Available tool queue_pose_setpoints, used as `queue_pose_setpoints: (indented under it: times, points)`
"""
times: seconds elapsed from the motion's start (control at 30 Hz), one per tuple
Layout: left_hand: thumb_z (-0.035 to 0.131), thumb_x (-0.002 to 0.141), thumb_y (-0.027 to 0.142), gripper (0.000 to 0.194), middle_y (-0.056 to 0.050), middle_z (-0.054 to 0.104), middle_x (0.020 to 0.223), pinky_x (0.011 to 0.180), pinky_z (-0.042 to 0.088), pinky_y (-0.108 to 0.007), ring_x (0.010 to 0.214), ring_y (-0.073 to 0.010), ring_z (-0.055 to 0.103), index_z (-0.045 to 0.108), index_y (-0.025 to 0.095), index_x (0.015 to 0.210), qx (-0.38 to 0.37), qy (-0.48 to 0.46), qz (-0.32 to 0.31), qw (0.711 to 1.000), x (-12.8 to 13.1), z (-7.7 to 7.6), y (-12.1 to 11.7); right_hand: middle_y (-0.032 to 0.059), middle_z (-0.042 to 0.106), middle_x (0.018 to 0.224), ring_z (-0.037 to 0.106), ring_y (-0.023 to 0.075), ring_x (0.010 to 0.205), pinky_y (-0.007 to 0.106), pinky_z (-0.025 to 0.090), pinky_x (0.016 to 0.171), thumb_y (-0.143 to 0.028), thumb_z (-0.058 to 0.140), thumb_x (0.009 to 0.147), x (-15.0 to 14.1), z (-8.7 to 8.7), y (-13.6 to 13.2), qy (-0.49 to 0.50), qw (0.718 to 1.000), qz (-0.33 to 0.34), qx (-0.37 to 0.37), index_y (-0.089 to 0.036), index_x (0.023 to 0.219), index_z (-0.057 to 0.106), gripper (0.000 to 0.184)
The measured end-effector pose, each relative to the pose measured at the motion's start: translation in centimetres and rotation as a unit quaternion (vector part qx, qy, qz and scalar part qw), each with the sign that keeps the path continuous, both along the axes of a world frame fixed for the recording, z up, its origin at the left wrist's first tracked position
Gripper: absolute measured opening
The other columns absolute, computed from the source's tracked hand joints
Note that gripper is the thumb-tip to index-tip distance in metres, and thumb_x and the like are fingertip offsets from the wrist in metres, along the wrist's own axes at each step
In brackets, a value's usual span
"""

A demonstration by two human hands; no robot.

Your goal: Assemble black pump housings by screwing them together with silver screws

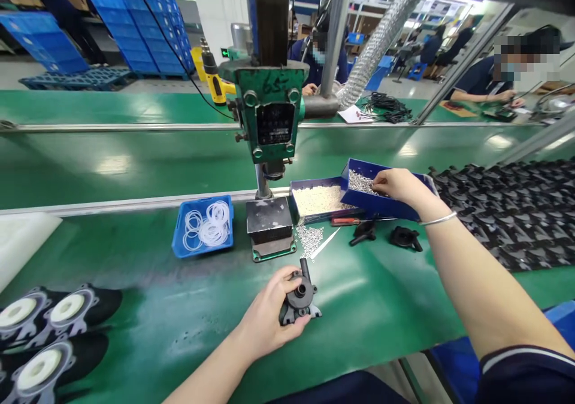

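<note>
My left hand [275,311] is wrapped round a black plastic pump housing [300,293] with a round hub and a short spout pointing away from me. A grey metal bracket-like piece shows under it. Over at the right, my right hand [395,184] reaches into a tilted blue bin [375,200] of small silver screws [360,182]. Its fingers are pinched together among the screws; what they hold is hidden. Loose small rings [309,239] lie on the green bench, just beyond the housing.
A green press [269,111] stands over a black block [269,217]. Left of it is a blue tray [178,236] of clear rings. Beside the screws sits a bin of cream pieces [317,200]. A red-handled screwdriver [345,221], black parts [405,237] and white-ringed housings [40,368] lie around.
</note>
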State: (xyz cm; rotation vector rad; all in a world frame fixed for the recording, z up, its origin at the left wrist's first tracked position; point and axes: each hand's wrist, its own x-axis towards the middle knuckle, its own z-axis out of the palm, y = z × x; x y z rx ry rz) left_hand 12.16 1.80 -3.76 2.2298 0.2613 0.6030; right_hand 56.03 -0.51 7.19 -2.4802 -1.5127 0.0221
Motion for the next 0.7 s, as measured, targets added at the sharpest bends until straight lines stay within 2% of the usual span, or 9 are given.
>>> queue_pose_setpoints:
  times: [0.2, 0.4, 0.7]
  points:
    - [0.064, 0.085, 0.017, 0.066, -0.021, 0.040, 0.144, 0.106, 0.047, -0.047, 0.137, -0.0294, 0.045, 0.029, 0.025, 0.141, 0.009, 0.003, -0.001, 1.000, -0.1, -0.1, 0.0, 0.0043, 0.072, 0.066, 0.063, 0.0169, 0.057, 0.027, 0.048, 0.060, -0.034, 0.070, 0.076, 0.3, -0.2, -1.4, 0.139, 0.984, -0.058, 0.093, -0.017, 0.079, 0.072, 0.017]
    - [0.063, 0.085, 0.018, 0.057, -0.019, 0.045, 0.145, 0.103, 0.050, -0.045, 0.132, -0.0298, 0.053, 0.039, 0.026, 0.137, 0.028, 0.002, 0.033, 0.999, -0.5, -0.3, 0.2, 0.0080, 0.073, 0.073, 0.063, 0.0138, 0.057, 0.027, 0.054, 0.059, -0.049, 0.073, 0.077, -0.5, 0.7, -2.3, 0.303, 0.935, -0.046, 0.177, -0.014, 0.085, 0.069, 0.036]
    - [0.057, 0.091, 0.025, 0.049, -0.019, 0.038, 0.151, 0.104, 0.049, -0.051, 0.139, -0.0324, 0.045, 0.040, 0.028, 0.137, 0.047, 0.022, 0.048, 0.997, -0.9, -0.9, 0.5, 0.0014, 0.063, 0.054, 0.056, 0.0109, 0.047, 0.022, 0.049, 0.046, -0.042, 0.087, 0.064, -0.7, 0.6, -2.8, 0.423, 0.881, -0.033, 0.208, -0.014, 0.074, 0.069, 0.035]
